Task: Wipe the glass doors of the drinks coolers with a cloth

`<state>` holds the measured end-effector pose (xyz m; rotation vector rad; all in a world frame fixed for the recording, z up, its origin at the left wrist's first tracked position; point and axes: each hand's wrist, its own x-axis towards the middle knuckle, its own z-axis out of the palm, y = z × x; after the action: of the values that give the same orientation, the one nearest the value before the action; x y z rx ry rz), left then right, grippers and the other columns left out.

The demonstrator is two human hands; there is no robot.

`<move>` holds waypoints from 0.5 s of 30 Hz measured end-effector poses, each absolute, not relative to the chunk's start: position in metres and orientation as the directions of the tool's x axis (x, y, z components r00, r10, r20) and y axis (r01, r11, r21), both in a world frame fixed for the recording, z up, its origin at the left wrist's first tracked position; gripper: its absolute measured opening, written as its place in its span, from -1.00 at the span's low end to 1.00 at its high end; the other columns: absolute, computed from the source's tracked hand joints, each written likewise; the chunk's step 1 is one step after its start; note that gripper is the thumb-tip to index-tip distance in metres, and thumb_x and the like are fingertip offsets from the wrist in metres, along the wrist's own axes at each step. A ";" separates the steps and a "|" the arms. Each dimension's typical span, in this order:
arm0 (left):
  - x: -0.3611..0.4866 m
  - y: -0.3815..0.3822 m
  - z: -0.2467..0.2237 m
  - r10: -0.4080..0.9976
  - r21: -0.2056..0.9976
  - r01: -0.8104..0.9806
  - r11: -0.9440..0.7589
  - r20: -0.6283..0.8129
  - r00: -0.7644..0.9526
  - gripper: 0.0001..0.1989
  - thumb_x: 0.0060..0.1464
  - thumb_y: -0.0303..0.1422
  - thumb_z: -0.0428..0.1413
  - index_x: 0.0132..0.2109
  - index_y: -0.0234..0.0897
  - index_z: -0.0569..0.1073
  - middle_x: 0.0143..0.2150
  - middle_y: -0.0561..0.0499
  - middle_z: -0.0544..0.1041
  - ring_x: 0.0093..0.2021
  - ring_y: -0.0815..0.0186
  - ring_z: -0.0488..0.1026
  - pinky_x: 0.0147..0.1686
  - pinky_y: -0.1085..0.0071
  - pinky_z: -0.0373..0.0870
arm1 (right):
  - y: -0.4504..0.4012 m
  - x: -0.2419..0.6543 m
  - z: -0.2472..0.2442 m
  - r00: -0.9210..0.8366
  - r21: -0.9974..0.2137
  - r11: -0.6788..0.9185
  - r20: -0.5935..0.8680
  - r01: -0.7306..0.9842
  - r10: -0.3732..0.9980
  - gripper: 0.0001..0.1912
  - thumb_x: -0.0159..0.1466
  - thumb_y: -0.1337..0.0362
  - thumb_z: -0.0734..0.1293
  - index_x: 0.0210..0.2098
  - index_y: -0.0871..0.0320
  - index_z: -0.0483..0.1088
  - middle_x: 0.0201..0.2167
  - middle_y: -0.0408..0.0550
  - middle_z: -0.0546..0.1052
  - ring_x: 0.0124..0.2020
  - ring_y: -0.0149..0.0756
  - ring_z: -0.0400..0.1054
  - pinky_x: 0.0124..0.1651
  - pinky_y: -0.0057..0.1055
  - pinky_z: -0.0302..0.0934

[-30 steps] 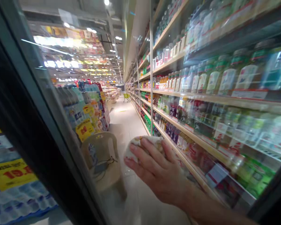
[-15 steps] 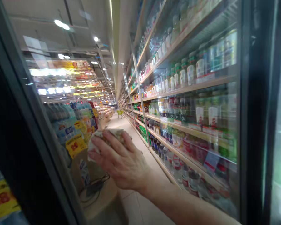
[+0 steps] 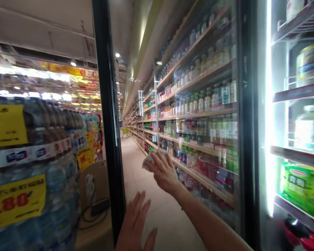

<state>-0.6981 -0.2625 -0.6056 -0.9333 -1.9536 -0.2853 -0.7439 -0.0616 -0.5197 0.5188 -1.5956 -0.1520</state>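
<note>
My right hand (image 3: 163,172) presses a crumpled whitish cloth (image 3: 148,163) flat against the glass of a cooler door (image 3: 199,139), its fingers spread over the cloth. Lower down, my left hand (image 3: 136,221) is raised beside the door's black frame (image 3: 107,115), fingers stretched and thumb apart, holding nothing. Whether its palm touches the glass or the frame, I cannot tell. Through the pane show a store aisle and long shelves of bottled drinks.
Lit cooler shelves (image 3: 298,155) with a green package (image 3: 302,186) stand at the right, beyond the door's other black edge (image 3: 248,139). Stacked packs of water bottles (image 3: 57,174) with yellow price signs (image 3: 18,202) rise at the left. A cardboard box (image 3: 102,177) and a black cable lie near the frame.
The view has swung left and back, showing more of the door. My right hand with the cloth now appears farther right. My left hand has come into view.
</note>
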 end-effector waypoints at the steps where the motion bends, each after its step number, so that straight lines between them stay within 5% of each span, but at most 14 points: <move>1: -0.705 -0.248 -0.593 0.435 -0.145 0.720 0.679 0.869 -0.236 -0.21 -0.02 -0.32 0.08 0.31 -0.04 -0.10 0.29 -0.08 0.10 0.26 0.06 0.08 0.09 -0.01 0.28 | -0.042 -0.741 -0.521 -0.003 0.350 0.917 0.934 -0.190 -0.357 -0.50 0.15 0.43 0.21 0.09 0.03 0.26 0.18 0.01 0.25 0.29 -0.16 -0.07 0.26 -0.01 -0.12; 5: -0.731 -0.210 -0.559 0.246 -0.132 0.666 0.734 0.966 -0.079 -0.24 0.03 -0.38 0.01 0.32 -0.08 -0.17 0.32 -0.02 -0.01 0.31 0.13 -0.06 0.26 -0.02 -0.07 | 0.022 -0.726 -0.529 0.106 -0.013 0.999 0.994 -0.042 0.017 -0.43 0.22 0.41 0.15 0.22 0.07 0.06 0.27 0.15 0.07 0.29 -0.05 -0.08 0.16 0.09 0.03; 7: -0.736 -0.207 -0.557 0.242 -0.159 0.628 0.762 0.969 -0.048 -0.24 0.02 -0.38 0.02 0.31 -0.08 -0.13 0.32 0.00 0.00 0.31 0.16 -0.08 0.30 0.04 -0.20 | 0.019 -0.721 -0.540 0.122 -0.083 0.995 0.989 -0.048 0.088 -0.39 0.22 0.41 0.14 0.25 0.08 -0.01 0.29 0.17 -0.01 0.30 0.00 -0.11 0.14 0.13 0.03; 13: -0.730 -0.210 -0.565 0.261 -0.192 0.549 0.813 0.964 -0.050 -0.25 0.02 -0.34 0.02 0.31 -0.12 -0.12 0.34 0.02 -0.10 0.32 0.19 -0.13 0.31 0.14 -0.27 | -0.040 -0.714 -0.574 -0.009 0.345 0.894 0.932 -0.286 -0.362 -0.43 0.15 0.44 0.18 0.13 -0.09 0.21 0.22 -0.09 0.20 0.28 -0.15 -0.02 0.28 -0.03 -0.14; 15: -0.730 -0.210 -0.563 0.264 -0.202 0.533 0.822 0.964 -0.041 -0.27 0.04 -0.33 0.02 0.31 -0.13 -0.12 0.34 0.01 -0.10 0.32 0.18 -0.12 0.30 0.13 -0.25 | -0.017 -0.715 -0.570 -0.001 0.349 0.893 0.931 -0.284 -0.364 -0.43 0.16 0.42 0.18 0.14 -0.10 0.19 0.23 -0.10 0.19 0.27 -0.17 -0.01 0.28 -0.04 -0.16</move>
<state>-0.7300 -0.2100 -0.5633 -0.6385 -1.6322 -0.2430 -0.7152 -0.0167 -0.5699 0.5173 -1.5938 -0.0679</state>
